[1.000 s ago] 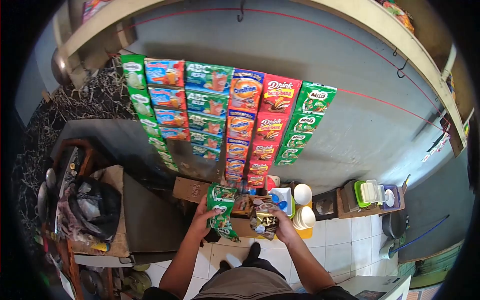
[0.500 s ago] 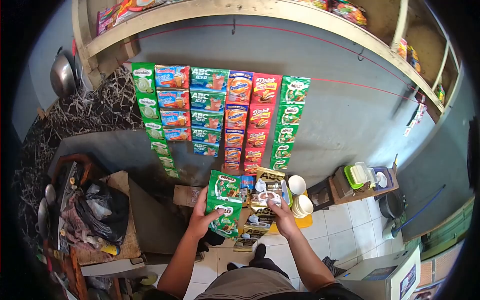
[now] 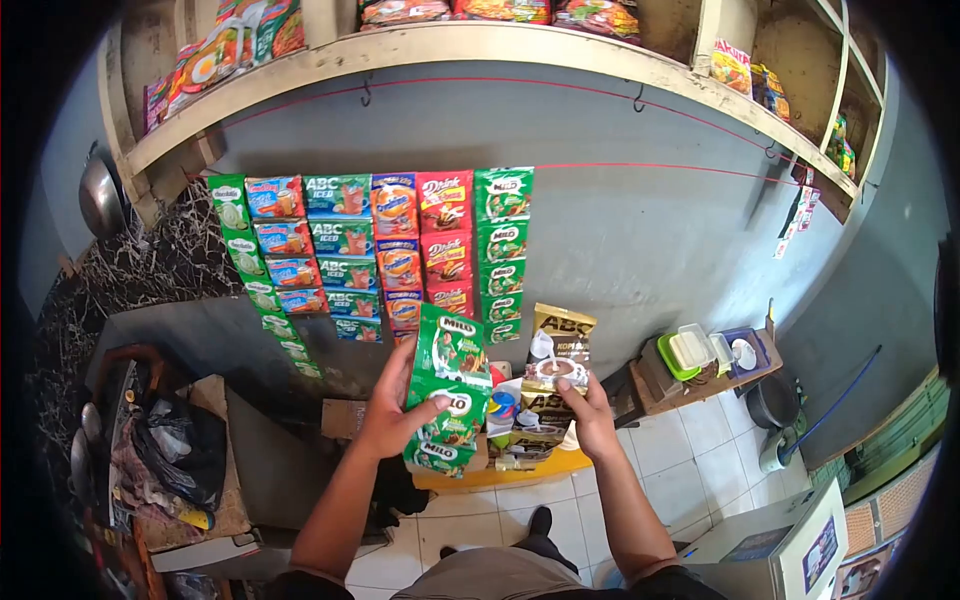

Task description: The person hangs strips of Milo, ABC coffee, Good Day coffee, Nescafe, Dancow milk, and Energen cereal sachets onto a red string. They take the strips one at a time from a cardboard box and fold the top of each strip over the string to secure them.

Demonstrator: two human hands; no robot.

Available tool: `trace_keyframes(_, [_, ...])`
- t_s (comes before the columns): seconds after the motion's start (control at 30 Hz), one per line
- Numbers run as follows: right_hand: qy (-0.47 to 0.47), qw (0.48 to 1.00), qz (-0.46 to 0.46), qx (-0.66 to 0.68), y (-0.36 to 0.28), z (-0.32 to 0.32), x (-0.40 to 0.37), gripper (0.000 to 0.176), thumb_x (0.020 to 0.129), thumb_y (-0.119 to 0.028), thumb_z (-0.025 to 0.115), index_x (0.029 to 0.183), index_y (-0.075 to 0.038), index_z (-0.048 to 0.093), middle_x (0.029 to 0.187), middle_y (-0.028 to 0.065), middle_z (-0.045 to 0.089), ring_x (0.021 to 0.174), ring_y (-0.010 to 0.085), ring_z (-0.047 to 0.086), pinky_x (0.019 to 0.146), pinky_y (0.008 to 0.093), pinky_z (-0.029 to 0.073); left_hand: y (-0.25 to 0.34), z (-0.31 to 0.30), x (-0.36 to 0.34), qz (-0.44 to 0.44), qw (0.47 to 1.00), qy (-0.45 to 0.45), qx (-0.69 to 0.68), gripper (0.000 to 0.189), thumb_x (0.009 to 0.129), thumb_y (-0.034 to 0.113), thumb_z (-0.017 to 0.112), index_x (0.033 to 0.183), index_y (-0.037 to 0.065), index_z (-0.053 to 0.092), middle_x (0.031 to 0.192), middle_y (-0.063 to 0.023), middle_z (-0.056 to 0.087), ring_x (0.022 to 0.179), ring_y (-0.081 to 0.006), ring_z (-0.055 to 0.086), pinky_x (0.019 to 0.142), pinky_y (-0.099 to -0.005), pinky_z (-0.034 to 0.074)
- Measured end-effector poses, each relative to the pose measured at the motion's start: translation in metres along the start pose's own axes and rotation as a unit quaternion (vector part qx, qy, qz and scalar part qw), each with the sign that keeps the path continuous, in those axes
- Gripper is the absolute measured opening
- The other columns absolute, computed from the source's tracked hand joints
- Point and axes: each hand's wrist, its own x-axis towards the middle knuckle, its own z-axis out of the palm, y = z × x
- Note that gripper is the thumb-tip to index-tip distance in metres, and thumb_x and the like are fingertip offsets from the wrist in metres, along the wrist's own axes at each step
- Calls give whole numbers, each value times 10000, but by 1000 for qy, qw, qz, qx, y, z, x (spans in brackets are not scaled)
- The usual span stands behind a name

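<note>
My left hand (image 3: 393, 405) is closed on a green strip of Milo sachets (image 3: 456, 352), its thumb lying across the front. In my right hand (image 3: 594, 416) is a brown and gold strip of ABC coffee sachets (image 3: 562, 345), pinched near the middle. Both strips are held up side by side, a small gap between them. Behind them, sachet strips hang in a row from a red line: Chocolatos (image 3: 233, 215), Good Day (image 3: 283, 238), ABC Iced (image 3: 341, 238), Ovaltine (image 3: 396, 207), Drink (image 3: 446, 203) and another Milo strip (image 3: 504, 240). My held Milo strip covers the lower Ovaltine and Drink sachets.
Overhead runs a wooden shelf (image 3: 480, 48) with noodle packets (image 3: 598, 18). Empty hooks (image 3: 638, 98) hang on the red line (image 3: 590, 166). At right, a small table (image 3: 655, 400) holds plastic containers (image 3: 690, 352). A black plastic bag (image 3: 180, 450) lies at left.
The view has turned up and to the right, so the hanging row appears lower and further left. Both my hands have raised their strips relative to that row.
</note>
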Motion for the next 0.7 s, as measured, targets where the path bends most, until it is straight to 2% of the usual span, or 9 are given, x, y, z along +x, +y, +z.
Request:
trace_keyframes(0.07, [-10, 1000, -10, 10, -20, -16, 15, 378, 923, -232, 587, 1241, -39, 516, 1137, 53, 612, 1043, 141, 557, 940, 291, 403, 6, 14, 27, 74, 997, -3, 23, 766, 795, -56, 629, 1436, -1, 212, 1334, -148, 453, 1221, -204, 457, 999, -341, 377])
trace_keyframes(0.2, [-35, 998, 9, 47, -57, -51, 49, 383, 918, -208, 602, 1244, -35, 500, 1139, 61, 608, 1037, 143, 567, 920, 290, 432, 21, 43, 86, 121, 991, 2, 52, 778, 794, -35, 652, 1438, 14, 217, 1342, -143, 449, 1235, -215, 444, 1019, -353, 361])
trace_keyframes(0.33, [-84, 996, -22, 24, -93, -88, 76, 371, 946, -192, 568, 1257, -17, 467, 1131, 44, 595, 1021, 105, 543, 902, 272, 435, 37, 68, 153, 199, 974, 19, 107, 765, 784, -42, 651, 1430, 21, 246, 1350, -163, 445, 1248, -222, 441, 1013, -337, 377])
trace_keyframes(0.47, [-147, 985, -78, -39, -113, -117, 115, 394, 954, -185, 549, 1295, -21, 439, 1163, 56, 576, 1056, 117, 527, 933, 286, 420, 44, 69, 222, 262, 950, 60, 161, 742, 806, -28, 645, 1431, 17, 246, 1360, -198, 436, 1256, -230, 432, 1034, -335, 358])
trace_keyframes(0.53, [-167, 980, -100, -51, -127, -119, 136, 383, 950, -180, 554, 1282, -18, 451, 1148, 51, 585, 1045, 118, 534, 930, 287, 422, 50, 70, 249, 274, 932, 137, 193, 719, 807, -1, 662, 1418, 27, 285, 1365, -200, 447, 1266, -245, 435, 1042, -334, 352])
trace_keyframes(0.57, [-182, 974, -119, -62, -134, -118, 147, 372, 947, -175, 559, 1268, -16, 463, 1132, 46, 593, 1034, 120, 542, 927, 288, 423, 47, 60, 265, 319, 894, 153, 274, 603, 807, 29, 670, 1358, 61, 427, 1368, -187, 470, 1278, -257, 444, 1038, -340, 364])
trace_keyframes(0.6, [-188, 973, -118, -60, -138, -117, 159, 372, 947, -175, 559, 1268, -16, 463, 1132, 46, 593, 1034, 120, 542, 927, 288, 423, 42, 51, 279, 319, 892, 158, 278, 603, 807, 29, 670, 1358, 61, 427, 1368, -187, 470, 1278, -257, 444, 1038, -340, 364])
trace_keyframes(0.67, [-205, 958, -173, -99, -146, -111, 184, 368, 948, -172, 553, 1268, -14, 459, 1126, 45, 592, 1024, 117, 537, 925, 283, 421, 37, 36, 297, 283, 861, 173, 386, 472, 802, 51, 673, 1257, 89, 552, 1349, -172, 502, 1267, -278, 470, 1032, -347, 378])
trace_keyframes(0.7, [-219, 954, -182, -92, -153, -106, 193, 345, 946, -168, 554, 1244, -12, 477, 1119, 48, 595, 1018, 114, 536, 919, 280, 422, 37, 38, 300, 288, 839, 199, 415, 393, 800, 72, 674, 1184, 119, 611, 1321, -184, 519, 1224, -327, 504, 1007, -369, 412])
